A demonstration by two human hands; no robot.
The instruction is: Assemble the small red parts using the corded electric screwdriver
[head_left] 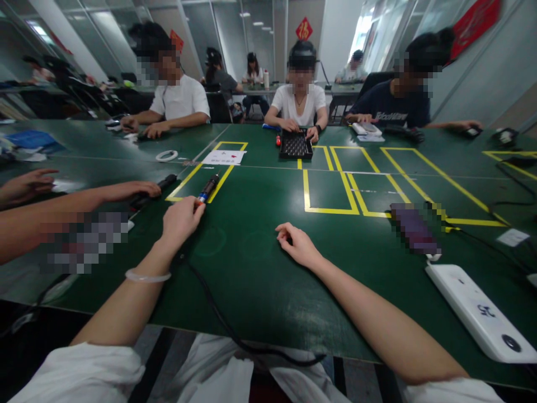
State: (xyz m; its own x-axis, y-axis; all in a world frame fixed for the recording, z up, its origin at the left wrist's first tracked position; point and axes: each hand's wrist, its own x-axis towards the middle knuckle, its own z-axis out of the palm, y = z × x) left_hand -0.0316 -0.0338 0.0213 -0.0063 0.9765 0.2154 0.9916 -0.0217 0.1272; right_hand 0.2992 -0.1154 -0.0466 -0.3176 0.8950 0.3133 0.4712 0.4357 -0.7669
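My left hand (183,219) is wrapped round a corded electric screwdriver (207,188) with a blue band and a dark tip, which points away from me over the table. Its rear part is hidden in my palm; a black cord (213,308) emerges below my wrist and hangs over the table edge. My right hand (300,245) rests on the green table (251,280), holding nothing. Its fingers are loosely bent, with a gap between them and the thumb. Beyond my left hand lies a white paper sheet (224,157) on yellow tape.
On the right lie a phone (415,228) and a white power bank (478,313). Yellow tape outlines (331,211) mark the table. Across from me a person works at a black tray (296,144). A neighbour's hand (134,190) at left touches a black tool (165,183). A white ring (166,155) lies farther back.
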